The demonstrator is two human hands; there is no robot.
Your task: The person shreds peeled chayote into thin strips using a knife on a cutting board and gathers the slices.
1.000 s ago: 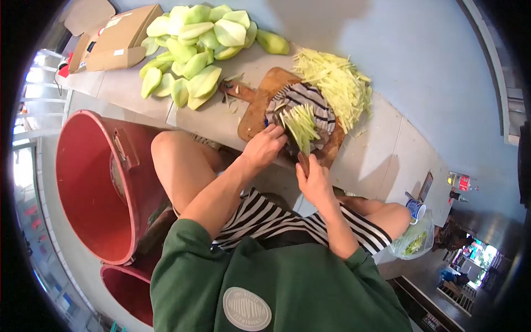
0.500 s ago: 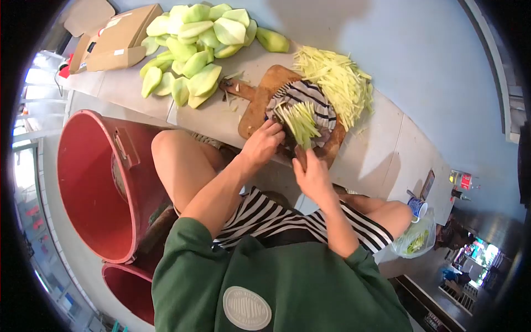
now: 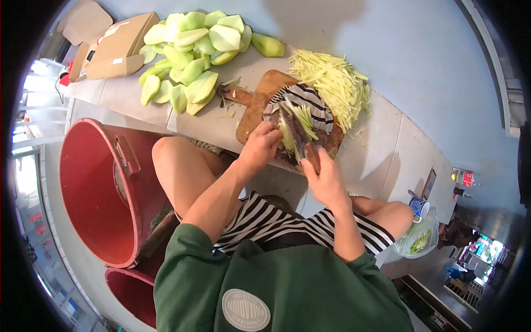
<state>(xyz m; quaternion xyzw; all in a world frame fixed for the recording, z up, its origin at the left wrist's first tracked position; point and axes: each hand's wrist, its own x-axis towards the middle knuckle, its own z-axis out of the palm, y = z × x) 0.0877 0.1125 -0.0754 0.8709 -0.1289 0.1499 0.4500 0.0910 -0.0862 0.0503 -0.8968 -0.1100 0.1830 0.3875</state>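
Observation:
My right hand (image 3: 327, 178) is closed round the handle of a knife (image 3: 298, 130), its blade pointing away over the cutting board. Curled fingers of my left hand (image 3: 262, 145) press against a pale green vegetable piece (image 3: 286, 137), partly hidden by the blade and fingers. Cut shreds (image 3: 304, 117) lie just right of the blade. Beneath them a striped cloth (image 3: 318, 105) is bunched on the wooden cutting board (image 3: 251, 119). A heap of thin pale green strips (image 3: 334, 88) lies past the board's far right side.
Peeled green pieces (image 3: 193, 72) are piled at the back left beside an open cardboard box (image 3: 119, 50). Large red bins (image 3: 91, 188) stand at my left. At the right are a blue-and-white cup (image 3: 419, 209), a phone (image 3: 428, 183), a bottle (image 3: 462, 177) and a plastic bag (image 3: 415, 238).
The knife blade has tipped up and left, and now shows between the shreds and the piece by my left hand. Fewer shreds show over the cloth. My right hand has shifted slightly right and nearer.

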